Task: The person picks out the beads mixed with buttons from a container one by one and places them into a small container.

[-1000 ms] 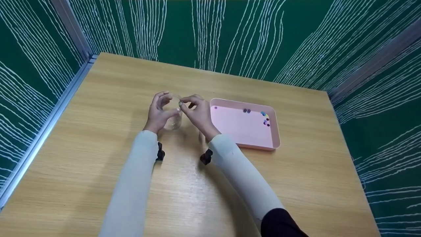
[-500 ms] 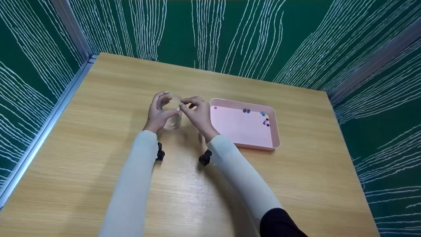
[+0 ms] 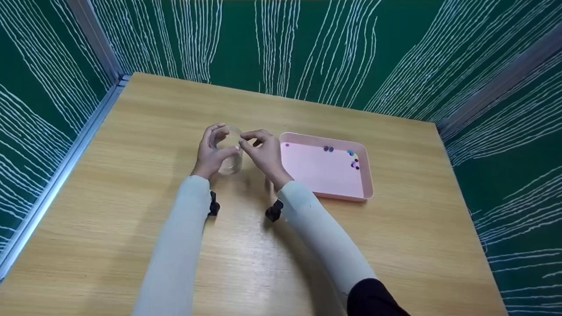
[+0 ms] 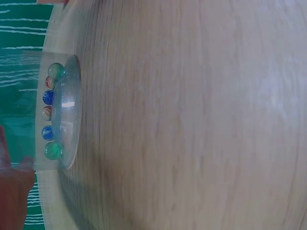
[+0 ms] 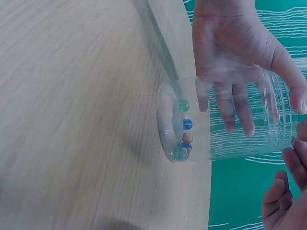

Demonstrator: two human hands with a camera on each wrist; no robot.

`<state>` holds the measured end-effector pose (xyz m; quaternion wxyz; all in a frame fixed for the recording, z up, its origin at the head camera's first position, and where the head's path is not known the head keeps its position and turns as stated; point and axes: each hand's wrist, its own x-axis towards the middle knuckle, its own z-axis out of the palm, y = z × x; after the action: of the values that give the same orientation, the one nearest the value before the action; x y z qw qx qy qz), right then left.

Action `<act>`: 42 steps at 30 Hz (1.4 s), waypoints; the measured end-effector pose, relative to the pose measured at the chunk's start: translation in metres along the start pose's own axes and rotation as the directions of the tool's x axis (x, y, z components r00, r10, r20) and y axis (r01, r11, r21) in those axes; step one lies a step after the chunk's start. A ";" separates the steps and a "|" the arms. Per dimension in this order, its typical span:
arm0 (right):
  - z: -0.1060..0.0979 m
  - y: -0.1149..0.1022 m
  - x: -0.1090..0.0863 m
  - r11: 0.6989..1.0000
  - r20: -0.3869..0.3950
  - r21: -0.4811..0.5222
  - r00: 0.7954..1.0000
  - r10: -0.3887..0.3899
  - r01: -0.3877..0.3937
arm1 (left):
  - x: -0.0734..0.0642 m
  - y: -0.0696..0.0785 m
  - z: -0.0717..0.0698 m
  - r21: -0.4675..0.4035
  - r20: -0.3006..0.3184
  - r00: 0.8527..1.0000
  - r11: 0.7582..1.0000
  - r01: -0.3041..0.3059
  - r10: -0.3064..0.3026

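A clear see-through jar [image 3: 231, 165] stands upright on the table, left of the tray. My left hand [image 3: 210, 153] grips it from the left, thumb on the near side and fingers round the far side. Several glass marbles [image 5: 187, 124], green, blue and red-and-white, lie on its bottom; the left wrist view shows these marbles [image 4: 48, 97] in a row. At the jar's mouth, on the right, my right hand [image 3: 265, 153] has thumb and index fingertips close together right at the rim. I cannot tell whether anything is between them.
A shallow pink tray [image 3: 322, 182] sits just right of my right hand. Two dark round pieces [image 3: 328, 149] lie near its back wall, and several small coloured round pieces [image 3: 353, 160] near its right side. Green panels with white wavy lines [image 3: 281, 48] enclose the wooden table [image 3: 237, 259].
A second ago a small round thing showed at my right fingertips; it is not visible there now. Both hands and the jar stay almost in place.
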<state>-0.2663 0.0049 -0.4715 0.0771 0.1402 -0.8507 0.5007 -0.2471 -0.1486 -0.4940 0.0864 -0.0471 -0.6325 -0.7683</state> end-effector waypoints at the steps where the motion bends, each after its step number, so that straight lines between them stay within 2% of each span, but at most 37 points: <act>1: 0.000 0.000 0.000 1.000 0.001 0.000 1.000 -0.006 0.006 | 0.000 0.000 0.000 0.000 0.003 1.000 1.000 0.009 -0.009; 6: -0.003 -0.001 -0.004 1.000 0.005 0.006 1.000 -0.017 0.017 | -0.001 0.001 0.000 0.012 0.007 0.999 0.999 0.043 -0.044; 10: -0.007 -0.002 -0.004 1.000 0.017 -0.001 1.000 0.008 -0.007 | 0.000 -0.001 0.001 -0.002 -0.014 1.000 1.000 -0.007 0.007; 13: -0.011 -0.002 -0.005 0.999 0.028 -0.011 0.999 0.041 -0.041 | 0.000 -0.001 0.000 0.001 -0.022 1.000 1.000 -0.023 0.023; 20: -0.021 0.000 -0.006 0.998 0.027 -0.036 0.999 0.043 -0.042 | -0.001 0.001 -0.001 0.043 -0.017 1.000 0.999 0.014 -0.013; 34: -0.036 0.008 -0.007 0.997 0.008 -0.069 0.999 0.035 -0.034 | -0.002 0.001 -0.001 0.026 0.000 0.999 0.999 0.040 -0.040; 42: -0.047 0.015 -0.007 0.994 0.003 -0.095 0.998 0.061 -0.060 | -0.001 -0.002 0.000 0.010 -0.005 1.000 1.000 -0.018 0.018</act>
<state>-0.2648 0.0538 -0.4627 0.0659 0.1120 -0.8775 0.4617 -0.2467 -0.1479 -0.4957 0.0951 -0.0503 -0.6356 -0.7645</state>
